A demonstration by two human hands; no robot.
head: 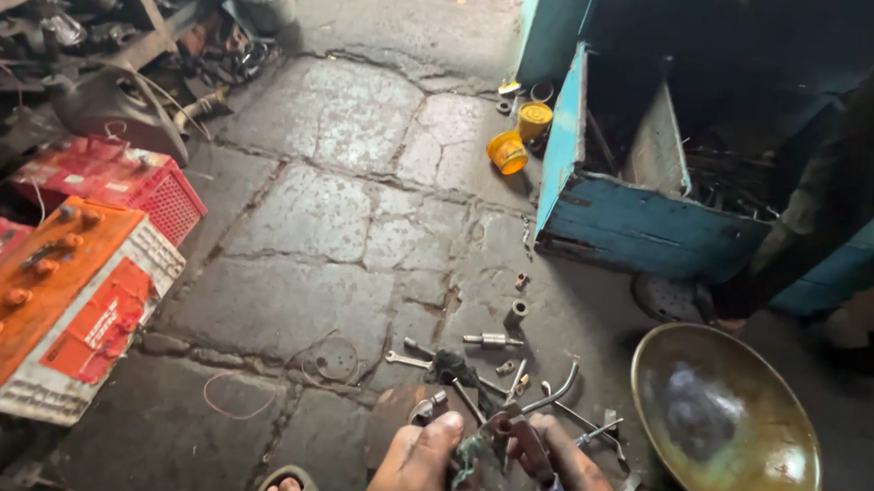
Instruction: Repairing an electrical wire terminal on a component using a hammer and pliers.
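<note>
Both hands work at the bottom middle of the head view. My left hand grips a small dirty metal part with greenish grime. My right hand is closed on pliers with reddish and blue handles, whose jaws meet that part. Just beyond the hands, loose tools and parts lie on the floor: a spanner, bent metal rods, a small cylinder and a socket.
A large brass-coloured bowl sits at the right. A blue wooden toolbox stands behind it beside two yellow tins. Orange and red batteries and a red crate line the left. My sandalled foot shows below.
</note>
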